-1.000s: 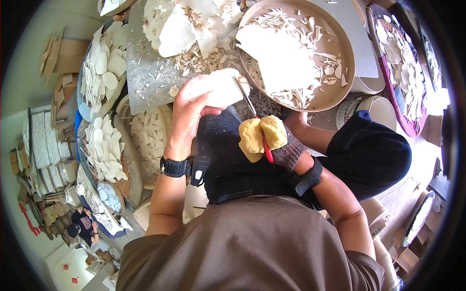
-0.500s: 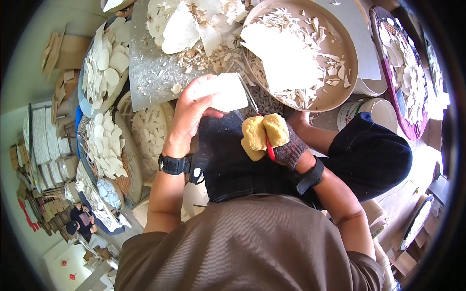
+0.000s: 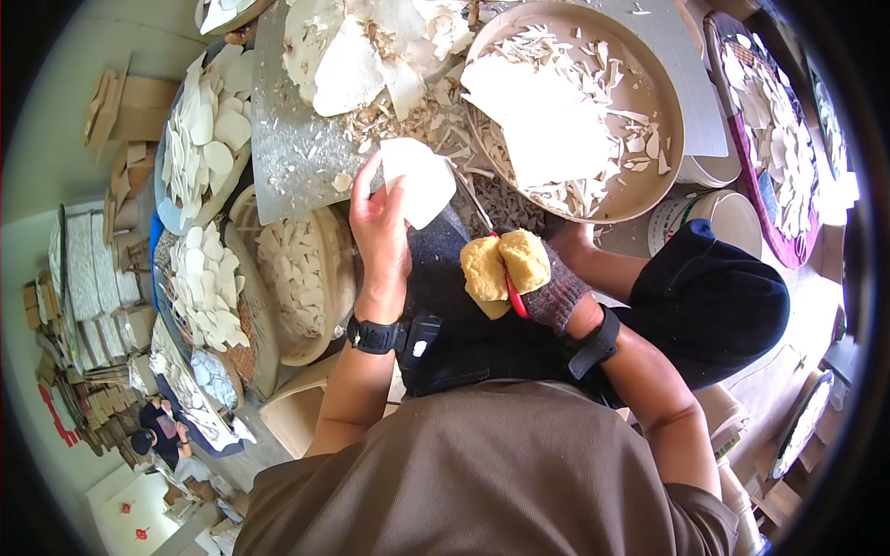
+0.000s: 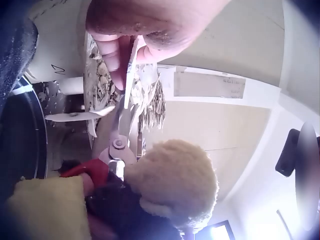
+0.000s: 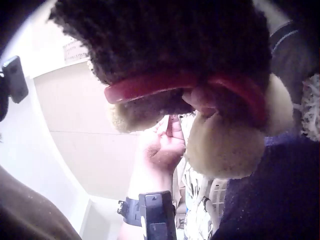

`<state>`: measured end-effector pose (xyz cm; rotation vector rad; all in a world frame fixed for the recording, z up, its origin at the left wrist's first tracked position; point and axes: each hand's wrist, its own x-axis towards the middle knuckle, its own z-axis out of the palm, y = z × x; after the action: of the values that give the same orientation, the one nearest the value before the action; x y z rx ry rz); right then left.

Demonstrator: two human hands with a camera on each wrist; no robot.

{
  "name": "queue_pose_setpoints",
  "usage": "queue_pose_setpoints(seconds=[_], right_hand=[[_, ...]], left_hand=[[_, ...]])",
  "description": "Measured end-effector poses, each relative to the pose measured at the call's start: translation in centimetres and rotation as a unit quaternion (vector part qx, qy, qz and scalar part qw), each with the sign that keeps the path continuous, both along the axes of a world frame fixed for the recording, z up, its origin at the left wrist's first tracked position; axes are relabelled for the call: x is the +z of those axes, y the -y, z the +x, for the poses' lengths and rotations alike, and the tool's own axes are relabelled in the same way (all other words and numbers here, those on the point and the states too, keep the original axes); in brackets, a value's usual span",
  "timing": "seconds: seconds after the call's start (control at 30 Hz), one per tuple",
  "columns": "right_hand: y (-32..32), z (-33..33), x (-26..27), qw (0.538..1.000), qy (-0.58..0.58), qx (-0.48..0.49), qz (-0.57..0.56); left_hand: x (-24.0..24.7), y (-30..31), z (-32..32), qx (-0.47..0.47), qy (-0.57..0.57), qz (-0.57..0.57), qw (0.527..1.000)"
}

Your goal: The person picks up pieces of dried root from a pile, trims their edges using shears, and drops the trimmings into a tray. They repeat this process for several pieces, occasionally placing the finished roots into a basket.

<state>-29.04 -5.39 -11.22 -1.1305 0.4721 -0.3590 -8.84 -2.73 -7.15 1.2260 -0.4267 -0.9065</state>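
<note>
My bare left hand (image 3: 380,243) pinches a thin, flat white piece (image 3: 419,183) between thumb and fingers; in the left wrist view the piece (image 4: 131,75) appears edge-on. In my right hand (image 3: 559,289), which wears a knitted glove, are red-handled scissors (image 3: 476,200). Yellow foam pads (image 3: 484,269) wrap the handles and hide part of the fingers. The blades point up toward the right edge of the white piece, their tips right at it in the head view. Red handle loops (image 5: 150,86) show under the glove in the right wrist view.
A round tray (image 3: 675,139) with white scraps and a large white sheet lies ahead to the right. Broken white slabs (image 3: 352,69) lie on a metal sheet (image 3: 287,176). Baskets of white pieces (image 3: 206,287) stand at the left. White buckets (image 3: 732,222) are beyond the right knee.
My left hand has shifted right and turned more upright, and the white piece has rotated with it. My gloved right hand with the scissors has stayed almost in place.
</note>
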Motion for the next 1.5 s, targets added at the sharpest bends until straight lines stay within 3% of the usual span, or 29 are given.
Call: queue_pose_setpoints(seconds=[0.33, 0.4, 0.57, 0.8, 0.9, 1.07, 1.23, 1.33, 1.4, 1.5], right_hand=[[0.6, -0.3, 1.1, 0.974, -0.073, 0.016, -0.215], [0.3, -0.3, 1.1, 0.988, -0.076, 0.01, -0.131], [-0.3, -0.5, -0.3, 0.981, -0.083, -0.007, -0.176], [-0.5, -0.3, -0.6, 0.996, -0.023, -0.021, -0.088], [-0.2, -0.2, -0.4, 0.987, -0.017, -0.044, -0.155], [0.9, -0.8, 2.3, 0.955, -0.087, 0.01, -0.282], [0.7, -1.5, 0.9, 0.908, -0.119, 0.029, -0.402], [-0.1, -1.3, 0.8, 0.984, -0.05, -0.024, -0.169], [0.2, -1.1, 0.7, 0.98, -0.026, -0.023, -0.194], [0.1, -1.1, 0.7, 0.996, -0.003, -0.039, -0.082]], left_hand=[[0.5, 0.5, 0.6, -0.084, 0.008, 0.039, 0.996], [0.6, 0.4, 0.7, -0.088, -0.009, 0.045, 0.995], [0.2, 0.4, 0.8, -0.087, -0.02, 0.046, 0.995], [1.2, 0.2, 0.4, -0.114, -0.016, 0.04, 0.992], [2.0, 0.0, -0.3, -0.145, 0.002, 0.054, 0.988], [1.9, 0.0, 0.3, -0.177, 0.006, 0.083, 0.981], [2.4, 0.6, 1.4, -0.237, 0.006, 0.09, 0.967], [3.3, 0.7, 1.8, -0.281, 0.015, 0.089, 0.955], [3.3, 0.7, 2.6, -0.33, 0.027, 0.08, 0.94], [4.4, 1.1, 3.0, -0.346, 0.052, 0.113, 0.93]])
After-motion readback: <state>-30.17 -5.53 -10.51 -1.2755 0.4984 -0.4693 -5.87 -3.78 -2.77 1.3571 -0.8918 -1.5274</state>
